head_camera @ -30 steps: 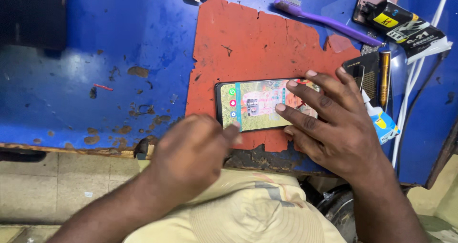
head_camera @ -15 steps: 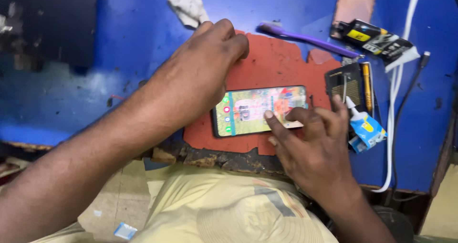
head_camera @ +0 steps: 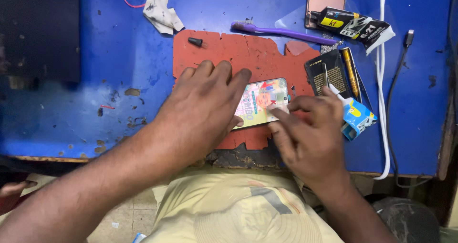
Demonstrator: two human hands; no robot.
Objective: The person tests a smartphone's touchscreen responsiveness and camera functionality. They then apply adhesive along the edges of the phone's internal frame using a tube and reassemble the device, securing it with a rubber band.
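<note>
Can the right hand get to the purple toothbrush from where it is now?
Probably yes: the right hand rests on the phone, and the toothbrush lies uncovered beyond it on the table, nothing between.

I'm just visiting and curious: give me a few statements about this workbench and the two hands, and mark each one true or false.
1. The left hand lies flat over part of the phone. True.
2. The phone's screen is dark. False: it shows a colourful picture.
3. The phone rests on a red mat. True.
4. The purple toothbrush is held in the right hand. False: it lies on the blue table, beyond the mat.
5. The right hand's fingers touch the phone's right end. True.
</note>
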